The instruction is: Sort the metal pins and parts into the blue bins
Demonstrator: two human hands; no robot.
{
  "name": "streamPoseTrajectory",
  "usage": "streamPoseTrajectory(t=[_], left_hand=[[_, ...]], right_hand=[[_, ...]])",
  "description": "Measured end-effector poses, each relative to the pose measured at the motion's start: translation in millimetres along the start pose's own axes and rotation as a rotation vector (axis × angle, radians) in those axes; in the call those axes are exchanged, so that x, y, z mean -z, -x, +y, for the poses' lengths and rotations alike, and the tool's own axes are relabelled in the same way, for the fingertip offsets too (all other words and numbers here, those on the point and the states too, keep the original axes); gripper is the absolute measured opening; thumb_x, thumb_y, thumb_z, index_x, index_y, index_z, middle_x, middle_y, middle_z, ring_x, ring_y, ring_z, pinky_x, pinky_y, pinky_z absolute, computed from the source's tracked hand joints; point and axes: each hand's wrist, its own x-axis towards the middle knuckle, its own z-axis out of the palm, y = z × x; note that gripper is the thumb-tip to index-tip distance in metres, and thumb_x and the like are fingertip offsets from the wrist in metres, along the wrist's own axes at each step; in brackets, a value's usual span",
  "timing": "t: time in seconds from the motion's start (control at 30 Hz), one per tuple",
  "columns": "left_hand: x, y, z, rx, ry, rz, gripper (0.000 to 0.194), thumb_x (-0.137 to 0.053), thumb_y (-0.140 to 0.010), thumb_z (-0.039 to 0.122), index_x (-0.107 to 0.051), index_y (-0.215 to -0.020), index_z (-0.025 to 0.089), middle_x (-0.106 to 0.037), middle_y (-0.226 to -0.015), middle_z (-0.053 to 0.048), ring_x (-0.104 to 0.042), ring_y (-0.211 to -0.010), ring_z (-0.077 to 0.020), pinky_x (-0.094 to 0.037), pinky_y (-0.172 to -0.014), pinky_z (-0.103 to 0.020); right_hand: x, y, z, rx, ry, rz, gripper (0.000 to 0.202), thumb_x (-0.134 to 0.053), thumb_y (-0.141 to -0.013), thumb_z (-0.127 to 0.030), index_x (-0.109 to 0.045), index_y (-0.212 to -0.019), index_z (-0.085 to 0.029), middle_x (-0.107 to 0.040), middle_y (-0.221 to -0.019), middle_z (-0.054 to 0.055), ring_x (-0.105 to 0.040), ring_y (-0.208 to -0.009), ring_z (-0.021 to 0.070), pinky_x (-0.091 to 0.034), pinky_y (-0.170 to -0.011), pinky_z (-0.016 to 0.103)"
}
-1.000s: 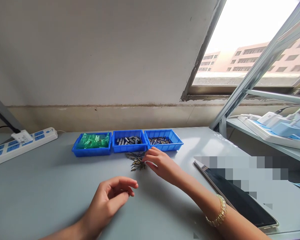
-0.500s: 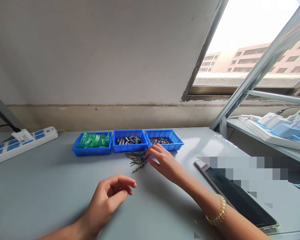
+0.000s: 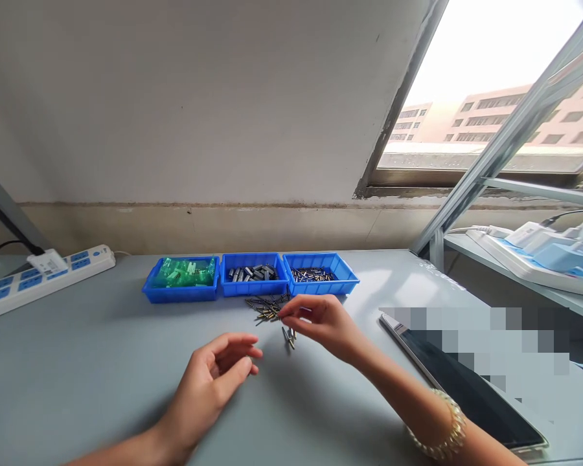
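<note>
My right hand (image 3: pixel 323 323) is pinched at the right edge of a loose pile of metal rivets (image 3: pixel 267 307); what lies between its fingertips is too small to make out. A few separate rivets (image 3: pixel 288 338) lie on the table just below those fingers. My left hand (image 3: pixel 218 372) hovers over the table at lower centre, fingers curved and apart from the thumb, holding nothing. Behind the pile stand three blue bins: one with a green bag (image 3: pixel 182 273), a middle one with grey metal pieces (image 3: pixel 252 273), and a right one with rivets (image 3: pixel 312 275).
A dark-screened tablet (image 3: pixel 466 382) lies on the grey table (image 3: pixel 102 349) at the right, beside my right forearm. At the left edge sits a white power strip (image 3: pixel 92 261). Another power strip (image 3: pixel 529 259) with plugs rests on a shelf at the right, near a metal frame.
My right hand has moved slightly down and to the right from the pile, and several rivets now lie apart beneath its fingers. My left hand has barely moved.
</note>
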Motion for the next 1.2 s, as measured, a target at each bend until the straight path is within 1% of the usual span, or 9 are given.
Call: streamPoseTrajectory(t=[0.1, 0.33, 0.5, 0.6, 0.73, 0.9, 1.0, 1.1, 1.2], left_hand=[[-0.7, -3, -3, 0.026, 0.035, 0.007, 0.027, -0.068, -0.073, 0.033, -0.071, -0.096, 0.019, -0.074, -0.09, -0.007, -0.066, -0.077, -0.0198, -0.051, -0.077, -0.031], [-7.3, -2, 7, 0.077, 0.036, -0.039, 0.016, -0.072, -0.068, 0.032, -0.074, -0.073, 0.017, -0.066, -0.059, 0.0, -0.06, -0.063, -0.0174, -0.046, -0.066, -0.028], [-13.4, 2, 15, 0.087, 0.06, -0.178, 0.024, -0.074, -0.067, 0.038, -0.071, -0.064, 0.015, -0.063, -0.058, 0.0, -0.056, -0.062, -0.016, -0.042, -0.065, -0.026], [-14.5, 3, 14, 0.108, 0.079, -0.243, 0.022, -0.078, -0.062, 0.033, -0.068, -0.058, 0.014, -0.061, -0.057, 0.001, -0.055, -0.061, -0.0155, -0.041, -0.063, -0.026], [-12.2, 3, 13, 0.119, 0.08, -0.17, 0.013, -0.073, -0.067, 0.027, -0.072, -0.067, 0.015, -0.066, -0.062, -0.002, -0.059, -0.067, -0.0176, -0.045, -0.069, -0.028], [-7.4, 4, 17, 0.054, 0.05, 0.071, 0.012, -0.066, -0.069, 0.02, -0.075, -0.078, 0.018, -0.072, -0.073, -0.003, -0.064, -0.076, -0.0201, -0.048, -0.078, -0.031], [-5.7, 5, 16, 0.005, 0.035, 0.013, 0.015, -0.065, -0.071, 0.02, -0.076, -0.081, 0.02, -0.074, -0.076, -0.004, -0.065, -0.08, -0.0214, -0.05, -0.08, -0.031], [-4.7, 6, 12, -0.022, 0.041, -0.063, 0.017, -0.064, -0.073, 0.02, -0.077, -0.083, 0.02, -0.076, -0.079, -0.005, -0.066, -0.082, -0.0221, -0.05, -0.081, -0.031], [-3.5, 6, 12, -0.025, 0.038, -0.051, 0.018, -0.063, -0.074, 0.02, -0.076, -0.085, 0.021, -0.076, -0.079, -0.005, -0.066, -0.084, -0.022, -0.05, -0.082, -0.031]], right_hand=[[-11, 10, -13, 0.036, -0.059, -0.083, 0.012, -0.062, -0.079, -0.022, -0.072, -0.082, -0.018, -0.069, -0.075, 0.005, -0.063, -0.07, 0.016, -0.051, -0.063, 0.029], [-27, 21, -26, 0.102, -0.18, -0.126, 0.007, -0.066, -0.078, -0.019, -0.073, -0.078, -0.02, -0.066, -0.069, 0.002, -0.057, -0.067, 0.014, -0.048, -0.065, 0.028], [-37, 26, -29, 0.152, -0.11, -0.144, 0.008, -0.07, -0.076, -0.019, -0.076, -0.078, -0.024, -0.057, -0.067, 0.0, -0.053, -0.068, 0.0132, -0.045, -0.063, 0.026], [-41, 29, -30, 0.21, -0.058, -0.148, 0.007, -0.071, -0.076, -0.019, -0.076, -0.078, -0.024, -0.052, -0.066, -0.001, -0.052, -0.067, 0.0126, -0.045, -0.061, 0.024], [-36, 27, -28, 0.232, -0.047, -0.084, 0.008, -0.067, -0.078, -0.016, -0.074, -0.077, -0.02, -0.059, -0.067, 0.001, -0.055, -0.065, 0.0123, -0.045, -0.061, 0.024], [-26, 22, -22, 0.144, 0.105, -0.008, 0.014, -0.06, -0.077, -0.011, -0.07, -0.075, -0.02, -0.066, -0.065, 0.0, -0.055, -0.06, 0.0112, -0.043, -0.056, 0.023], [-30, 22, -18, 0.026, 0.07, -0.054, 0.013, -0.06, -0.074, -0.009, -0.068, -0.072, -0.019, -0.069, -0.065, -0.001, -0.058, -0.058, 0.0107, -0.046, -0.059, 0.024], [-36, 23, -14, -0.141, -0.22, -0.158, 0.001, -0.066, -0.072, -0.017, -0.065, -0.071, -0.017, -0.07, -0.068, 0.001, -0.064, -0.066, 0.0136, -0.05, -0.063, 0.026], [-35, 20, -13, -0.253, -0.417, -0.195, 0.017, -0.073, -0.068, -0.029, -0.063, -0.072, -0.015, -0.069, -0.068, 0.002, -0.065, -0.065, 0.015, -0.05, -0.059, 0.025]])
